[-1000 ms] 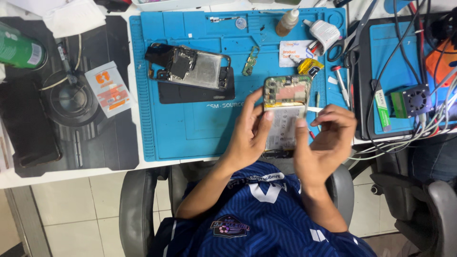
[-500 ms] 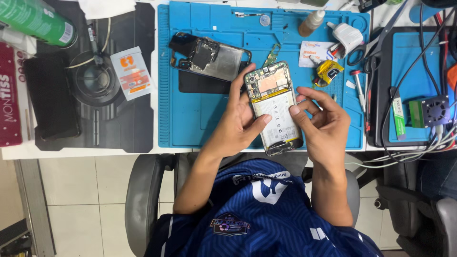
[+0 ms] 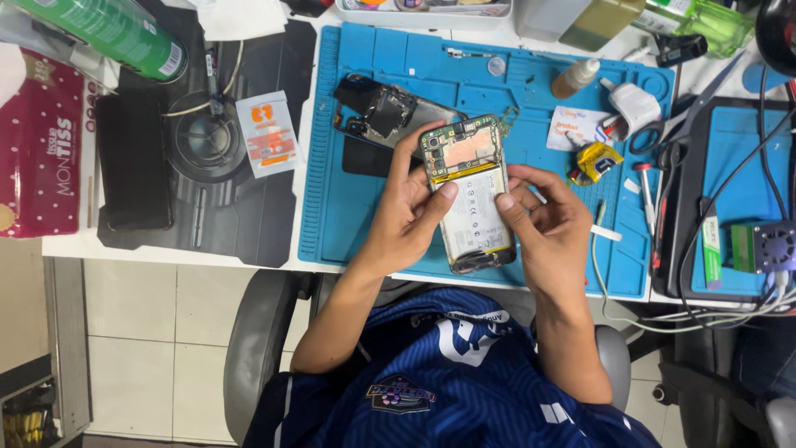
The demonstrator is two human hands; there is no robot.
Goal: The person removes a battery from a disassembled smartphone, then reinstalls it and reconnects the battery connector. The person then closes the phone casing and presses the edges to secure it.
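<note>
Holding an opened phone (image 3: 471,195) above the near edge of the blue work mat (image 3: 348,199), the left hand (image 3: 406,217) is closed around the phone's left edge, thumb laid across the pale battery and fingers curled up behind the top corner. The right hand (image 3: 549,228) cups the right edge, its fingertips (image 3: 506,202) pressing on the battery's face — both hands grip the same phone, which sits tilted, circuit board end away from the person, back cover off.

The step in hand looks like work on the exposed battery: either seating it or feeling for an edge to lift. Which one cannot be told, since no tool is in either hand. By that reading, the next move calls for a steady left-hand hold while the right works along the battery edge, with light pressure so the thin cell is not bent.

Just beyond the phone on the mat lies a second dismantled phone frame (image 3: 390,112), dark and partly stripped. To the right of the hands are a yellow tape roll (image 3: 599,159), a white charger plug (image 3: 634,106), a small brown bottle (image 3: 574,79) and a screwdriver (image 3: 646,192) with a red collar. Left of the mat, on a black mat (image 3: 224,216), rest a dark flat phone (image 3: 133,162), a round black stand (image 3: 203,139) and an orange-and-white packet (image 3: 267,133); a green spray can (image 3: 116,31) lies at the far left — near a red tissue pack (image 3: 37,145).
</note>
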